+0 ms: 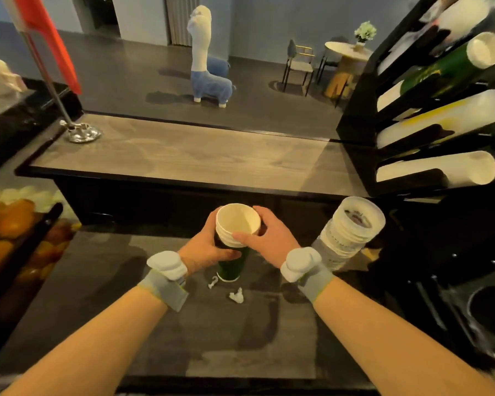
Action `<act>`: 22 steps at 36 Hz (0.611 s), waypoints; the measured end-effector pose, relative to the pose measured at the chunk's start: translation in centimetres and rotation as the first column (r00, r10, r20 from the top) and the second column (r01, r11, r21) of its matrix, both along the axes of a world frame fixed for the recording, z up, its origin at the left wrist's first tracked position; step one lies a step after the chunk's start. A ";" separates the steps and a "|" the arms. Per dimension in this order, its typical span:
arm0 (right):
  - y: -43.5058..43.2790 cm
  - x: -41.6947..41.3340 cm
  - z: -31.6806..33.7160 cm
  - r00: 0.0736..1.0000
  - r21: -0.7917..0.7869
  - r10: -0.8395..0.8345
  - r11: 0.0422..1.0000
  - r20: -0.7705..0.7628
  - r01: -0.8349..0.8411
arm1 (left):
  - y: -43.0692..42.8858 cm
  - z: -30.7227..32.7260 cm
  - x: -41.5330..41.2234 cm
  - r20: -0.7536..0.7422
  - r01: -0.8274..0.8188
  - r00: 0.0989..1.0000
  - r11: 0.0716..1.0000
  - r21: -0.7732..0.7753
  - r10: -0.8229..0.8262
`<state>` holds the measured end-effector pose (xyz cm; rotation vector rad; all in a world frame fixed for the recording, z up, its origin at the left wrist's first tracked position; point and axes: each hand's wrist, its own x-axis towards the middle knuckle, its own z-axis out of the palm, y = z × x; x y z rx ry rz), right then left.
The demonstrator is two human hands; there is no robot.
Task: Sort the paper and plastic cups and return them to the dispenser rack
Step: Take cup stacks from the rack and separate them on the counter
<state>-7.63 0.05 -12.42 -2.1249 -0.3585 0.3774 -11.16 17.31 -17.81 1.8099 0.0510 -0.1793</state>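
A stack of green paper cups (231,265) with white rims stands on the dark counter in the middle of the head view. My left hand (205,248) grips the stack's side from the left. My right hand (269,238) pinches the rim of the top cup (237,224) from the right. A stack of clear plastic cups (346,232) stands just right of my right hand. The black dispenser rack (363,155) at the right holds slanted rows of cups: a green paper row (446,70), a frosted plastic row (446,118) and a white row (440,170).
Two crumpled white scraps (236,295) lie on the counter near the green stack. A raised wooden ledge (183,155) runs behind, with a flag stand (80,132) at its left. A fruit display (15,232) sits at the left. Dark equipment (469,295) fills the right.
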 end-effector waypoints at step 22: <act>-0.9 5.7 -12.1 0.927 -0.065 -0.276 0.961 -0.255 0.269 | -2.0 -10.9 6.2 -0.095 -0.091 0.990 0.985 0.149 0.106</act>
